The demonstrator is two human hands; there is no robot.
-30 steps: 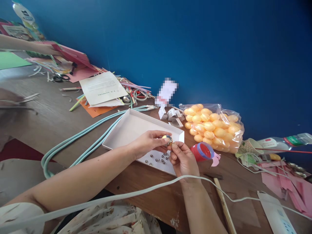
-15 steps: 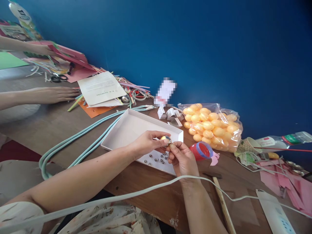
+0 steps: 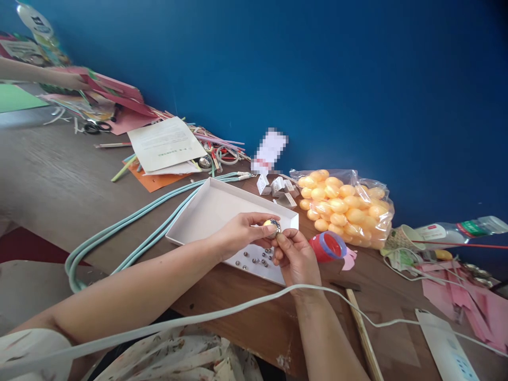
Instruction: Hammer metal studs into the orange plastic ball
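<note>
A shiny, rounded metal ball (image 3: 272, 225) is pinched between the thumb and fingers of my left hand (image 3: 240, 233). Against the ball's lower right side, my right hand (image 3: 298, 258) has its thumb and forefinger pressed together; whatever lies between them is too small to make out. Both hands are over a shallow white box tray (image 3: 206, 209). Several small metal beads (image 3: 255, 260) lie in the tray's near part, below my fingers. Just right of my right hand is a red cup-like roll with a blue rim (image 3: 327, 245).
A bag of orange-yellow balls (image 3: 349, 206) stands by the blue wall. Teal cords (image 3: 130, 225) loop left of the tray. A white cable (image 3: 190, 323) crosses over my forearms toward a power strip (image 3: 448, 344). Papers (image 3: 164, 143) and scissors (image 3: 97, 127) lie left, near another person's arm (image 3: 43, 74).
The other person's hand that lay flat on the table at left is gone, uncovering a thin stick there. My own hands keep nearly the same position around the metal ball.
</note>
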